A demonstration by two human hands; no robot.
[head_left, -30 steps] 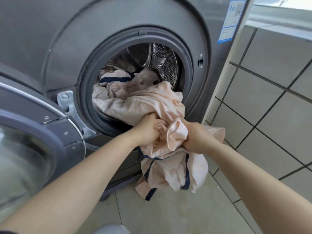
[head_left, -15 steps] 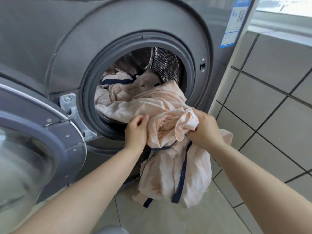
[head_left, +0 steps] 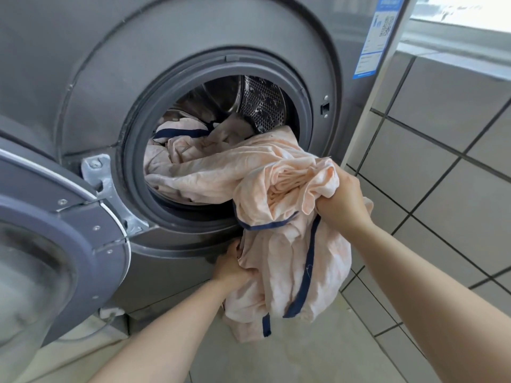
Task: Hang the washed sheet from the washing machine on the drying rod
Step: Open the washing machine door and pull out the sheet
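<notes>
A pale peach sheet with dark blue trim spills out of the round opening of a grey washing machine. Part of it still lies inside the steel drum, and a long fold hangs down toward the floor. My right hand grips a bunched wad of the sheet at the lower right of the opening. My left hand is lower, below the opening, closed on the hanging part from the left. No drying rod is in view.
The machine's door stands swung open at the left, close to my left arm. A grey tiled wall rises on the right, with a pale floor below. A blue and white label sticks to the machine's upper right.
My left hand let go of the bunch near the opening and dropped down to take the hanging fold. More of the sheet has come out of the drum, and my right hand shifted right.
</notes>
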